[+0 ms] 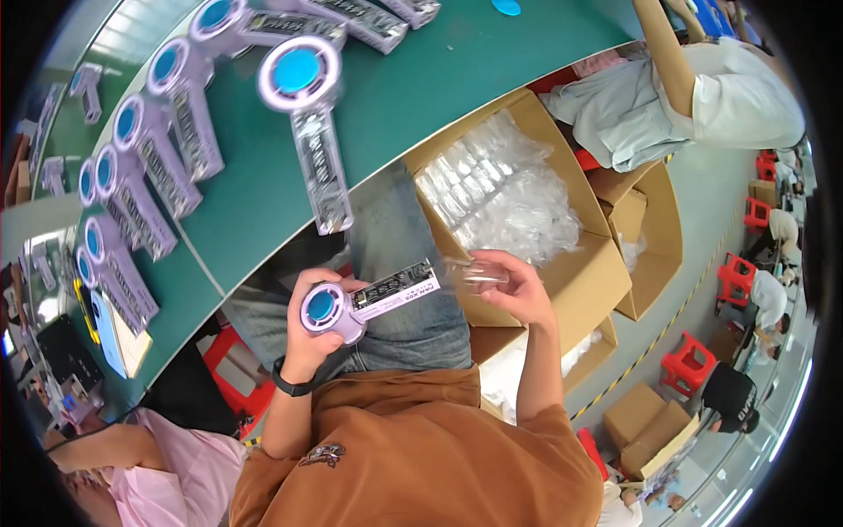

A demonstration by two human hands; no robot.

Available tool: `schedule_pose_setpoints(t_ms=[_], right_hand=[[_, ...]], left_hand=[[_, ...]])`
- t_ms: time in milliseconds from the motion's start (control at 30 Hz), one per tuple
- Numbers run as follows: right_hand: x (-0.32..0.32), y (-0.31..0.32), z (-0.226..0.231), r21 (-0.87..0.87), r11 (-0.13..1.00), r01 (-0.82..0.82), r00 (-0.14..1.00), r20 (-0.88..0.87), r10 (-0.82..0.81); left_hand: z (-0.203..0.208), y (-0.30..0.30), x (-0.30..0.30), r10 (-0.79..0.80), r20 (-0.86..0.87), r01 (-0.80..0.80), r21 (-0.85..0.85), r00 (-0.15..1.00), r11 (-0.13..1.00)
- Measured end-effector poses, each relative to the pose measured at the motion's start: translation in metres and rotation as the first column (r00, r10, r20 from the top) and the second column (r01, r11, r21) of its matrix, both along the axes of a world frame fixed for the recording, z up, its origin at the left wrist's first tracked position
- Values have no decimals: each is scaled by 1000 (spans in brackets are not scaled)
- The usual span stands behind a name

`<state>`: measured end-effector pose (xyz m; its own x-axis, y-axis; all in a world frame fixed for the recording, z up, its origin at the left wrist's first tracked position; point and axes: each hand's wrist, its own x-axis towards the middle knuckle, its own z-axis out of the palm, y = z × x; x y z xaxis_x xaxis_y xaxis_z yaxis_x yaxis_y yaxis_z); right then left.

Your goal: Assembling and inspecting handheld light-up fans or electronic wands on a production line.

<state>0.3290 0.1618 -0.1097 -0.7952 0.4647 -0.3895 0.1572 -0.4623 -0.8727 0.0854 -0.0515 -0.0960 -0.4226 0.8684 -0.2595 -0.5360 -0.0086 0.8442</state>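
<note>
"One lilac device (391,292) is being handled; where?"

"Just off the green table (430,83), its blue-centred round head (321,306) gripped in the left hand (300,344)."

"And the right hand (524,291)?"

"A clear plastic piece (482,274) is pinched there, also off the table. Beside that table, a cardboard box (598,279) is filled with clear packaging (529,211)."

Partly covered, cropped and smeared
The clear plastic piece (476,276) in the right hand (522,290) blurs at its left end; the purple fan (362,304) hides part of the left hand (304,350); the upper edge crops the topmost packs (414,10).
</note>
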Motion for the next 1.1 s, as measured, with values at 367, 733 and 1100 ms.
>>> schedule_pose_setpoints(t_ms=[367, 733, 1100], right_hand=[[-72, -40, 49, 202, 875, -439, 882, -85, 463], [-130, -106, 74, 322, 750, -578, 791, -6, 612], [-120, -112, 63, 61, 881, -470, 882, 4, 470]], left_hand=[[35, -87, -33, -90, -115, 99, 68, 989, 993], [30, -104, -15, 195, 66, -194, -17, 979, 981], [18, -98, -20, 154, 105, -146, -81, 982, 986]])
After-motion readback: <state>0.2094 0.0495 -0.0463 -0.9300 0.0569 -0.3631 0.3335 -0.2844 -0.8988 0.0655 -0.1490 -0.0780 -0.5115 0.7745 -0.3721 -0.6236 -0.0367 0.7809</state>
